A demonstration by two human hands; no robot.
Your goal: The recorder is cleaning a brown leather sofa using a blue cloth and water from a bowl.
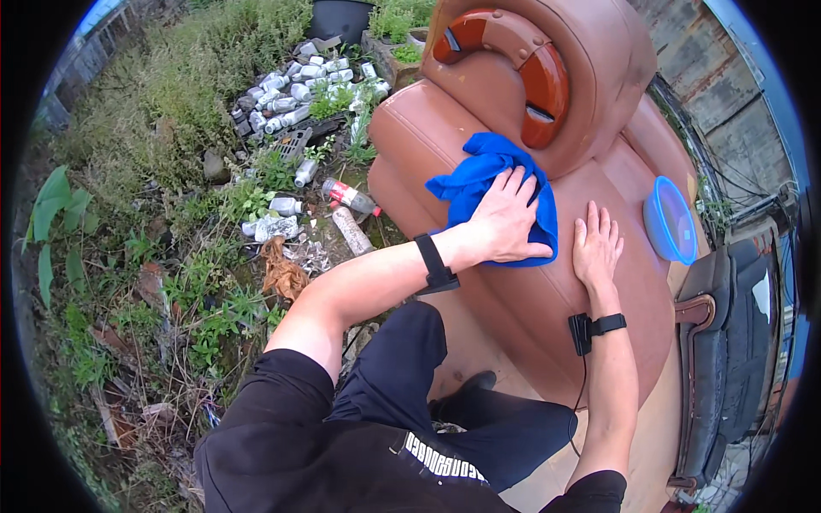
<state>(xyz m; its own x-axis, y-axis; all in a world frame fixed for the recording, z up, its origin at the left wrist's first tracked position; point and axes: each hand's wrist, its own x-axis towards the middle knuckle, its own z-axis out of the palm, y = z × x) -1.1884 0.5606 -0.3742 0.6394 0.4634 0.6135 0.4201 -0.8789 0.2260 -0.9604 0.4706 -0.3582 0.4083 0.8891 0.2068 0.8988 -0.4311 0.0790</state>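
Note:
A crumpled blue cloth (472, 181) lies on the arm of a brown leather sofa (513, 299). On top of the cloth my left hand (506, 221) rests flat, fingers stretched and slightly apart, pressing it against the leather. Part of the cloth sticks out beyond the fingertips and to the left of the hand. To the right, my right hand (596, 248) lies palm down and empty on the bare leather, its fingers extended. A blue plastic basin (658, 221) sits tilted on the sofa, to the right of that hand. Both wrists wear black straps.
The sofa's rolled part carries a glossy reddish wood trim (547, 85). Left of the sofa lie plastic bottles (349, 197), a heap of white containers (299, 90) and weeds (171, 111). A worn dark seat (727, 342) stands at the right, near a weathered metal wall (714, 73).

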